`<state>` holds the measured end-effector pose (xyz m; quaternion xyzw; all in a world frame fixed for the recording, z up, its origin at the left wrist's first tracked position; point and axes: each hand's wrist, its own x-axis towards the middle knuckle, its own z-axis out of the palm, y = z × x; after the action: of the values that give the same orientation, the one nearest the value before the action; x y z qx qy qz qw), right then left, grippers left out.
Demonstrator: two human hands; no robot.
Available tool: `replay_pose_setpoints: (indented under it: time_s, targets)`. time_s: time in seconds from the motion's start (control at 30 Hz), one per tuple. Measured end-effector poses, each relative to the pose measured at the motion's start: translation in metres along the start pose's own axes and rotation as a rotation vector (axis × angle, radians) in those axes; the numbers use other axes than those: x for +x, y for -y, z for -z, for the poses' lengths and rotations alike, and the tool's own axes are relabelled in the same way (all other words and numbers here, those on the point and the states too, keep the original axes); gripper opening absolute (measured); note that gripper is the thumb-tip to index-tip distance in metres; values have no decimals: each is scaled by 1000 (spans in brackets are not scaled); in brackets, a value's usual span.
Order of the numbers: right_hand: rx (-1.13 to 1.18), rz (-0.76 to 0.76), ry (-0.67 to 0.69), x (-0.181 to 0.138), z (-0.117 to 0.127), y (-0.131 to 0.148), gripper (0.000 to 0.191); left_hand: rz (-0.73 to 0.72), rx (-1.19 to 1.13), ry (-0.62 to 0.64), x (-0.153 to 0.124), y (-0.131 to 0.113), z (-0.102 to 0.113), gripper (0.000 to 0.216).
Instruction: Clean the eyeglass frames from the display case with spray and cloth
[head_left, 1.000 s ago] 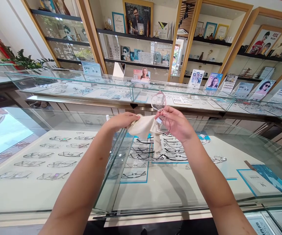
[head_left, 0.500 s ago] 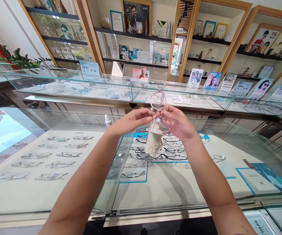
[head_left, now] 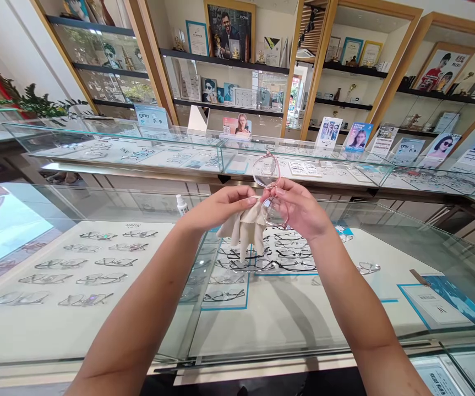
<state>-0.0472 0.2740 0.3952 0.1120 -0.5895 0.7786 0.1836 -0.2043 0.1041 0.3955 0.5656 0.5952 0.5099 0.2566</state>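
My right hand (head_left: 301, 206) pinches a pair of pink-rimmed eyeglasses (head_left: 279, 165) near the bridge, holding them on end so that one lens is above the fingers and the other below. My left hand (head_left: 231, 206) is closed on a cream cleaning cloth (head_left: 247, 228), which hangs in folds from the fingers, just left of the lower lens. The fingertips of both hands nearly meet at the glasses; whether the cloth presses on a lens I cannot make out. Both hands are raised above the glass display counter.
Below lies the glass counter (head_left: 262, 324) with rows of eyeglass frames (head_left: 105, 262) inside. A white spray bottle (head_left: 181, 204) stands behind my left hand. Farther back are a second glass showcase (head_left: 171, 157) with upright cards (head_left: 358, 136) on top, and wall shelves (head_left: 229, 59).
The cloth has spread out and swung to the left, hanging wider below my left hand. The glasses and my right hand have stayed almost in place.
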Motion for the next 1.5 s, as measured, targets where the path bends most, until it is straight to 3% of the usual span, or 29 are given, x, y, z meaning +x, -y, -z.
replay_pose_setpoints:
  time_s: [0.43,0.63,0.93,1.13,1.33,1.5]
  targets:
    - [1,-12,28,-1,-2,3,26,71,-123,1,-3,-1,-2,37]
    - [7,-10,25,-1,-2,4,26,31,-122,-26,-3,0,1,36]
    - [47,-8,-101,1,-1,4,23,166,-342,-167,3,1,0,36]
    - [35,-23,-207,4,0,-1,27,129,-371,-264,8,2,-9,28]
    - [6,28,-286,4,-2,1,26,96,-352,-359,13,5,-14,36]
    - [-6,31,-301,5,-2,1,24,79,-306,-340,14,7,-17,40]
